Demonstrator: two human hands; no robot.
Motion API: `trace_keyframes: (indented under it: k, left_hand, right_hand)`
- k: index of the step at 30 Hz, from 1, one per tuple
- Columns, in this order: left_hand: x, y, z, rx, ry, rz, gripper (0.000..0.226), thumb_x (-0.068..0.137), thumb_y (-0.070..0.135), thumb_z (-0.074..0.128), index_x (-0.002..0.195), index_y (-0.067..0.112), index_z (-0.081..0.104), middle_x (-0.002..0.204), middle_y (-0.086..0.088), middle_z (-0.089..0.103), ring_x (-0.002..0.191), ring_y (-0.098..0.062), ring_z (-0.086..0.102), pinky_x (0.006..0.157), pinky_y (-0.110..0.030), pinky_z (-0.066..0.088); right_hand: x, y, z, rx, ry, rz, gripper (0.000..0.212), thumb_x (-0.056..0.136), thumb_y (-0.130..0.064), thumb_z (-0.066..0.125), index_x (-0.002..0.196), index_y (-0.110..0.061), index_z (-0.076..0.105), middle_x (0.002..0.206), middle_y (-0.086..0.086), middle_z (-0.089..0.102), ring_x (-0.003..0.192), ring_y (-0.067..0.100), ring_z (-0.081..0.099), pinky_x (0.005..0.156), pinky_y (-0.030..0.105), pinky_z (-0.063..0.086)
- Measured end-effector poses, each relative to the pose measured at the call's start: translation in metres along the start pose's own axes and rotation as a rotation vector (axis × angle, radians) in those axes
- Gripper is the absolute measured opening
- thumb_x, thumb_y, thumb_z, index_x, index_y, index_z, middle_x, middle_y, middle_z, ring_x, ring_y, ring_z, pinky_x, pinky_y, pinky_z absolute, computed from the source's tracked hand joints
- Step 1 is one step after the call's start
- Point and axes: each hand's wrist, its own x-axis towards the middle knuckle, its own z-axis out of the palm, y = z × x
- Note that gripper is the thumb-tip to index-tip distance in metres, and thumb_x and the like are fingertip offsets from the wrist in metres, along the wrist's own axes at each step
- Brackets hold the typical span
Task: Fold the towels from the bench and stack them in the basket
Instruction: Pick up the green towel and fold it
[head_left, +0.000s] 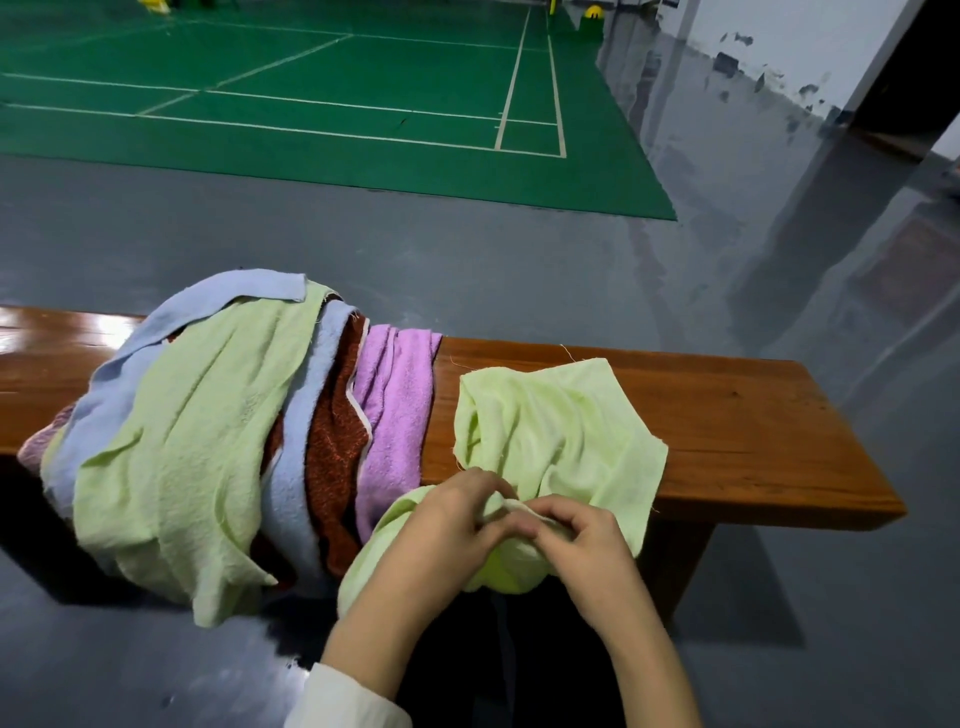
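One towel (563, 421) in left hand (453, 522), right hand (584, 543)

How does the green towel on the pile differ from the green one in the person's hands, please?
The pile's green towel drapes over other towels; the held green towel lies on bare bench. No hand touches the pile's towel; the left hand and right hand pinch the held one's near edge. Both are pale green, unfolded, overhanging the bench.

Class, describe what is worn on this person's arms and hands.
The left hand and right hand are bare, with no gloves, rings or watch visible. A white sleeve covers the left arm only near the elbow. The right forearm shows no sleeve in frame.
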Motion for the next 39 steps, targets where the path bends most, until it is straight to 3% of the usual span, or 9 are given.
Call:
trace_keyframes:
  k: [4,9,14,18,21,26,30,34,39]
  left_hand:
    - [-0.009,-0.024,-0.025,0.086,0.242,0.032,0.024,0.078,0.051,0.054,0.087,0.028,0.053,0.079,0.017,0.053,0.074,0.000,0.051,0.070,-0.008,0.038]
    - [-0.014,-0.030,-0.036,0.194,0.403,-0.129,0.017,0.084,0.044,0.059,0.093,0.032,0.051,0.094,0.014,0.051,0.081,-0.018,0.060,0.072,-0.037,0.049]
    - [-0.008,0.009,-0.017,-0.250,0.091,-0.015,0.038,0.079,0.049,0.055,0.117,0.053,0.053,0.115,0.022,0.061,0.110,0.008,0.054,0.093,-0.005,0.034]
    - [-0.007,0.019,0.000,-0.101,-0.042,-0.039,0.054,0.079,0.047,0.070,0.129,0.044,0.050,0.106,0.021,0.062,0.099,0.011,0.051,0.082,0.001,0.032]
    - [-0.004,0.006,-0.003,-0.081,0.053,0.016,0.050,0.067,0.060,0.066,0.100,0.024,0.074,0.087,0.011,0.072,0.083,0.003,0.060,0.070,-0.003,0.038]
    - [-0.007,-0.019,-0.023,-0.012,0.252,0.043,0.033,0.074,0.053,0.056,0.075,0.023,0.069,0.080,0.018,0.065,0.072,0.005,0.058,0.067,-0.008,0.040]
    - [-0.008,-0.030,-0.028,0.070,0.369,0.004,0.037,0.078,0.053,0.053,0.089,0.023,0.070,0.083,0.017,0.062,0.081,0.000,0.059,0.077,-0.019,0.044]
    - [-0.003,-0.004,-0.012,-0.158,0.127,0.073,0.061,0.073,0.055,0.059,0.129,0.032,0.051,0.115,0.020,0.059,0.110,0.011,0.052,0.093,-0.003,0.034]
    - [-0.001,0.003,0.010,-0.093,-0.051,0.026,0.067,0.070,0.062,0.055,0.132,0.036,0.051,0.117,0.010,0.065,0.108,0.001,0.056,0.090,-0.008,0.038]
  right_hand:
    - [-0.002,0.003,-0.013,-0.189,-0.065,0.019,0.011,0.084,-0.022,0.070,0.074,-0.026,0.073,0.075,-0.012,0.071,0.074,-0.002,0.061,0.072,0.017,0.046]
    - [-0.001,0.000,-0.015,-0.193,-0.002,-0.050,0.009,0.087,-0.021,0.067,0.080,-0.022,0.071,0.079,-0.013,0.070,0.077,-0.002,0.061,0.075,0.016,0.045]
    - [-0.002,-0.009,-0.003,-0.092,-0.008,-0.146,0.007,0.087,-0.014,0.066,0.082,-0.014,0.071,0.080,-0.003,0.070,0.080,0.009,0.064,0.077,0.025,0.048]
    - [-0.003,-0.013,-0.003,-0.051,-0.010,-0.094,0.011,0.088,-0.009,0.064,0.083,-0.012,0.073,0.079,-0.001,0.072,0.082,0.012,0.066,0.078,0.028,0.052]
    - [-0.005,-0.011,-0.011,-0.125,-0.029,-0.051,0.011,0.086,-0.016,0.067,0.079,-0.020,0.075,0.078,-0.009,0.072,0.078,0.000,0.064,0.077,0.022,0.050]
    - [-0.005,-0.008,-0.021,-0.211,-0.070,0.048,0.008,0.082,-0.028,0.073,0.075,-0.024,0.075,0.075,-0.008,0.071,0.071,0.003,0.062,0.072,0.025,0.048]
    - [-0.003,-0.009,-0.022,-0.202,-0.035,-0.015,0.010,0.084,-0.027,0.070,0.074,-0.026,0.072,0.079,-0.010,0.071,0.078,0.003,0.063,0.075,0.023,0.047]
    - [-0.001,-0.015,-0.014,-0.164,-0.034,-0.095,0.008,0.087,-0.019,0.067,0.080,-0.018,0.072,0.078,-0.008,0.069,0.076,0.000,0.061,0.072,0.020,0.046]
    - [0.000,-0.018,-0.012,-0.157,-0.044,-0.065,0.010,0.089,-0.017,0.064,0.082,-0.019,0.071,0.077,-0.010,0.067,0.078,-0.003,0.060,0.072,0.019,0.048]
